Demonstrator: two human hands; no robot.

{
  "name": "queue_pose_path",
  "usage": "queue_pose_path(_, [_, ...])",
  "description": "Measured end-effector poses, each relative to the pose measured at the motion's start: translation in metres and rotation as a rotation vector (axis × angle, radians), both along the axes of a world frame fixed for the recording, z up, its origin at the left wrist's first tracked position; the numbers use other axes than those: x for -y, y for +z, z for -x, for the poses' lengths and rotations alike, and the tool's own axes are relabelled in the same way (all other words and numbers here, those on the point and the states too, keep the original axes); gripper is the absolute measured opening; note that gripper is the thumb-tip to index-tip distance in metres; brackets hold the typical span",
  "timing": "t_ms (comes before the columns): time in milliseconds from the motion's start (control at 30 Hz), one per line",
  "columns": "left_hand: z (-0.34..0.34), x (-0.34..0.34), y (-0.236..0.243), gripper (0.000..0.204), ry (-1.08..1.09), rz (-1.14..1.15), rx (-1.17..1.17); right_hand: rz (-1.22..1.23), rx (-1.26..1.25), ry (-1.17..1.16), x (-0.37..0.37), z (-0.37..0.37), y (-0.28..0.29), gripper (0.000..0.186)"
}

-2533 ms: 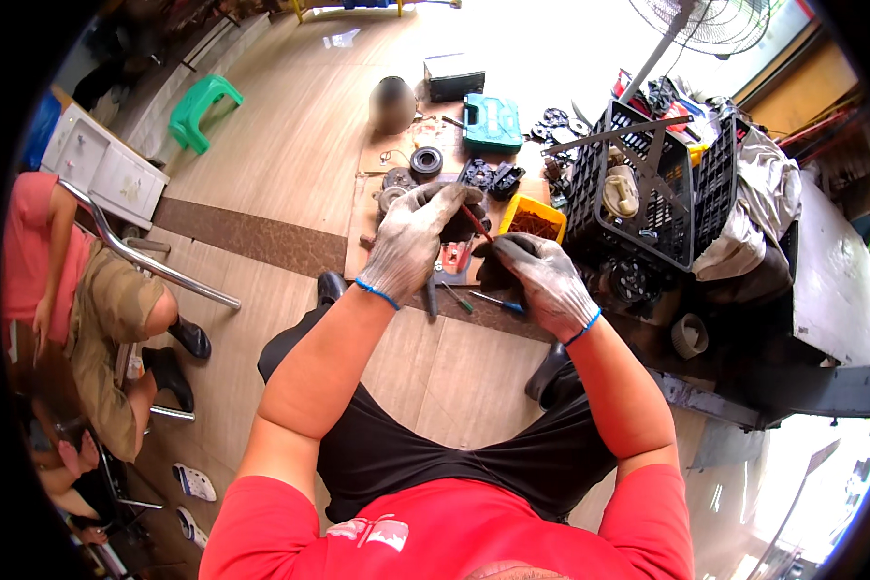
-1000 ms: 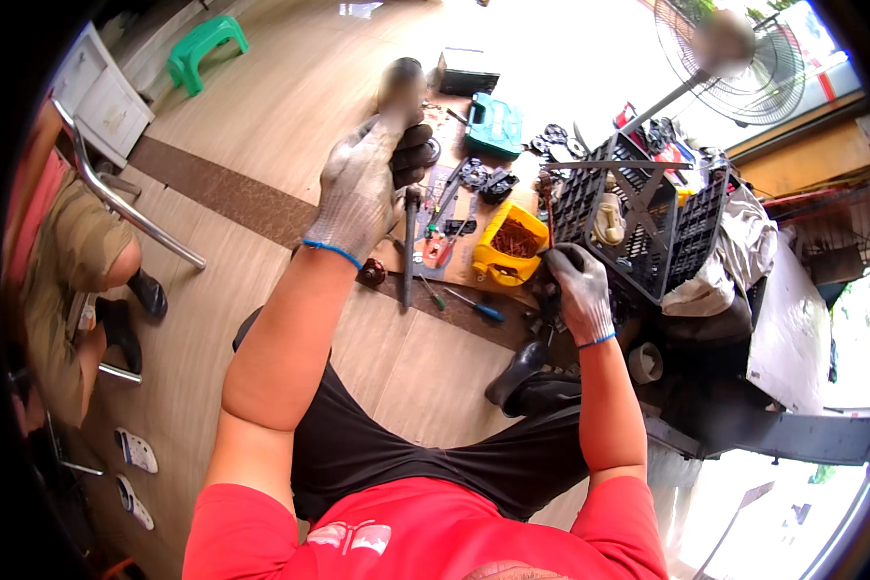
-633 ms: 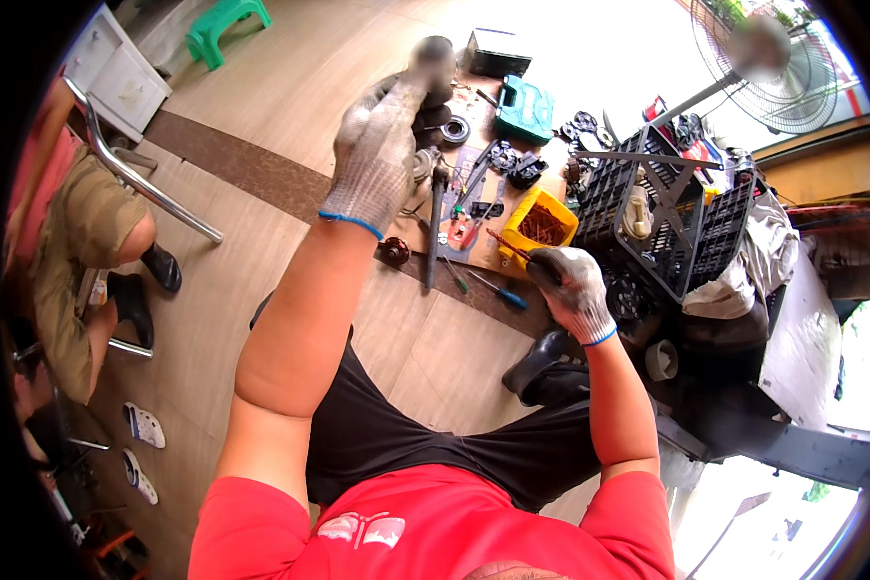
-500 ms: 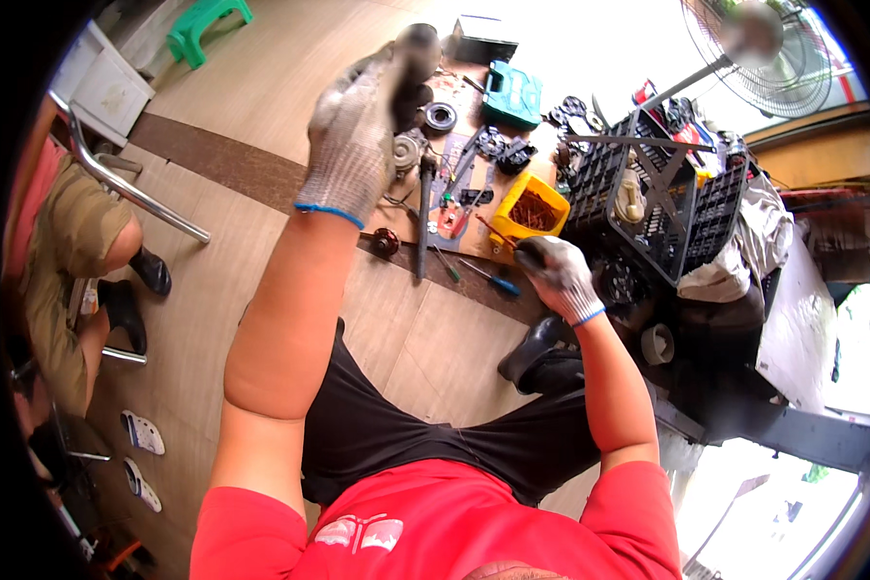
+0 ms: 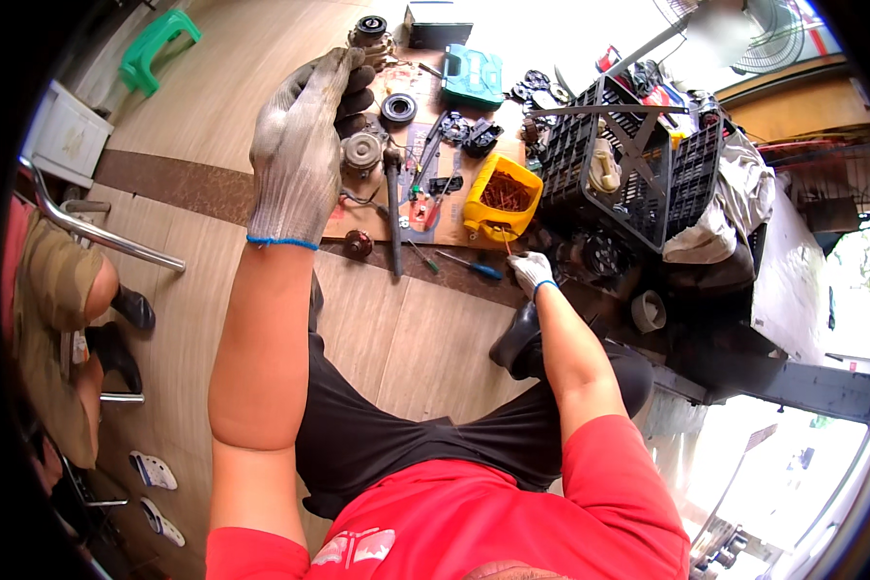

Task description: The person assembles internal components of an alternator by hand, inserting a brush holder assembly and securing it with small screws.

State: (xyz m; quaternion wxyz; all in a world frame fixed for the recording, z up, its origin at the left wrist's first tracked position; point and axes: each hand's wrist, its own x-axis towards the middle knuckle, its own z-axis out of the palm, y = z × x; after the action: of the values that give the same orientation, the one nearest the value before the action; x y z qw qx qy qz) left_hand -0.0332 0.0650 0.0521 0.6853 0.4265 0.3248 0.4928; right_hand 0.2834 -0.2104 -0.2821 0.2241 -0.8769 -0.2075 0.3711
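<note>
My left hand [image 5: 304, 155], in a pale knit glove with dark finger fronts, is raised high near the camera. Its fingers are curled, and whatever they may hold is hidden. Just past the fingers lies a round metal part [image 5: 362, 152] on the cardboard. My right hand [image 5: 531, 272], gloved too, is lower and to the right, closed on a thin reddish-brown stick [image 5: 508, 244]. That stick reaches to the near edge of a yellow open container [image 5: 478, 215], which holds reddish-brown stuff I cannot make out.
Cardboard [image 5: 456, 224] bears a black ring [image 5: 398, 108], a hammer-like tool [image 5: 393, 208] and a teal case [image 5: 473, 75]. A blue screwdriver [image 5: 483, 270] lies near its edge. A black crate [image 5: 604, 164] stands right, below a fan [image 5: 759, 34]. Another person's leg [image 5: 82, 280] is at left.
The view has shifted, so the cardboard and parts appear further left. My right hand has drawn back from the yellow container toward me; my left hand stays raised with curled fingers.
</note>
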Motion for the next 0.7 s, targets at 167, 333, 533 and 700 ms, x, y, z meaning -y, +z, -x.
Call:
queue_pose_path(167, [-0.001, 0.005, -0.002, 0.035, 0.062, -0.011, -0.105, -0.36, -0.368, -0.473, -0.047, 0.029, -0.035, 0.021])
queue_pose_path(333, [-0.005, 0.006, -0.003, 0.036, 0.049, -0.054, -0.159, -0.393, -0.352, -0.601, -0.094, 0.015, -0.039, 0.017])
queue_pose_path(533, [-0.007, 0.005, -0.006, 0.036, 0.044, -0.063, -0.199, -0.311, -0.352, -0.611, -0.14, -0.006, -0.032, 0.019])
queue_pose_path(700, [-0.005, 0.007, -0.002, 0.036, 0.036, -0.052, -0.211, -0.264, 0.002, -0.271, -0.122, 0.045, -0.072, 0.04])
